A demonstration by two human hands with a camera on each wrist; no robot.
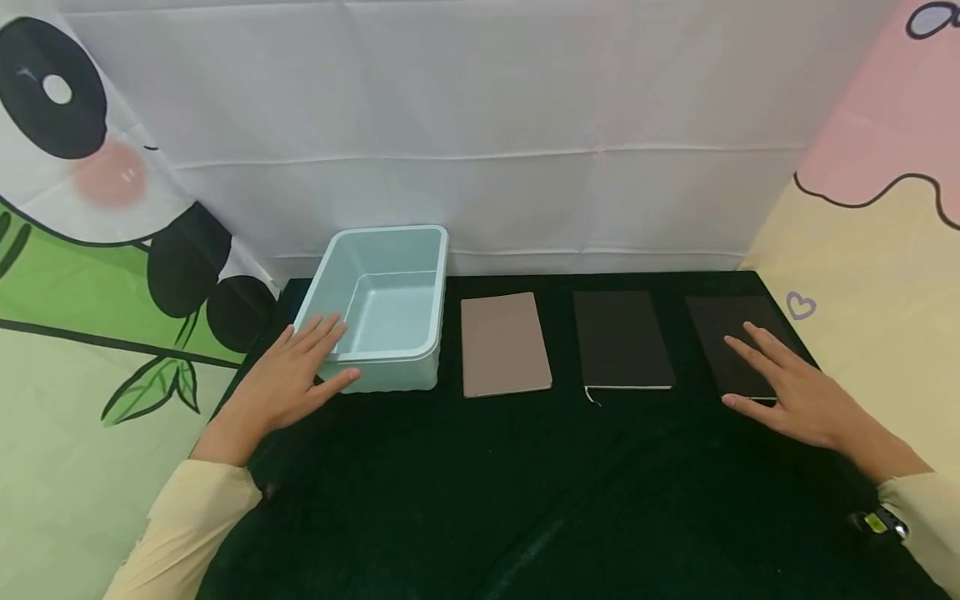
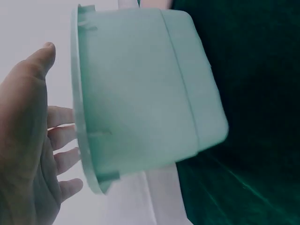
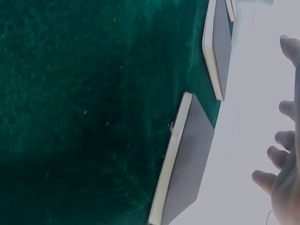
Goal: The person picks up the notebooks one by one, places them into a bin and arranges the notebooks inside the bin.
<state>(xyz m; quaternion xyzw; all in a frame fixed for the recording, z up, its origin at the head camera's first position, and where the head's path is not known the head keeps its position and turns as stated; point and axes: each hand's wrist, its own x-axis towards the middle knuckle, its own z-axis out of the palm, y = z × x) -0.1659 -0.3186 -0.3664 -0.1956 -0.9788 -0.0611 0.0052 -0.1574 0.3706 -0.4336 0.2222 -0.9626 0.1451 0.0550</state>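
Observation:
In the head view my left hand (image 1: 281, 387) hovers at the near left corner of a light blue plastic bin (image 1: 390, 375), its fingers spread. The left wrist view shows the hand (image 2: 26, 140) beside the bin's rim (image 2: 78, 103); whether the fingertips touch it I cannot tell. My right hand (image 1: 802, 396) is over the rightmost black notebook (image 1: 720, 333), fingers extended and holding nothing. In the right wrist view this hand (image 3: 283, 173) appears raised above the closed notebooks. A second black notebook (image 1: 622, 337) with a white ribbon and a pinkish-beige notebook (image 1: 504, 346) lie between.
A dark green cloth (image 1: 450, 500) covers the table. Behind it hangs a white sheet (image 1: 487, 100). Cartoon-printed hangings stand on the left (image 1: 60, 467) and right (image 1: 885, 317). The bin and three notebooks form a row along the back of the table.

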